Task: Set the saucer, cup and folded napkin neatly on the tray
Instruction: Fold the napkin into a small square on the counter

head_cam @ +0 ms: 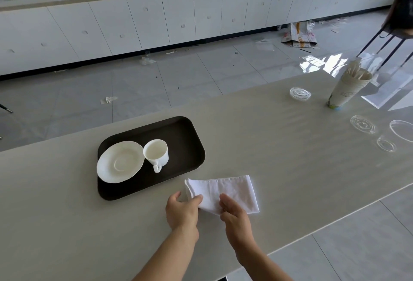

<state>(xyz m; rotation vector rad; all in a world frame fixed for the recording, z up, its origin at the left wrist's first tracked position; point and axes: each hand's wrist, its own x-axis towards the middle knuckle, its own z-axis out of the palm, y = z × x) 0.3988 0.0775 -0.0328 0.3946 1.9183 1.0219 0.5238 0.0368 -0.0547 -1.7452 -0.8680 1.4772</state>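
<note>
White cloth napkin (225,191), limp and creased, lay on the table (279,146) just beside the tray (183,142); left hand (182,211) pinched its near corner, right hand (234,212) pressed it with loose fingers. Folds could slump open if lifted by one edge (soft fabric). Glossy saucer (120,161) and cup (156,152) sat touching on the matte dark tray, so a careless placement might nudge them.

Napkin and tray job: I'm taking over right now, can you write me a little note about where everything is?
Left hand: pinching the napkin's near-left corner.
Right hand: fingers resting on the napkin's near edge.
Napkin: on the table, beside the tray, not on it.
Done: saucer and cup sit side by side on the tray.
Left: finish folding, then lay the napkin on the tray's bare right part.
</note>
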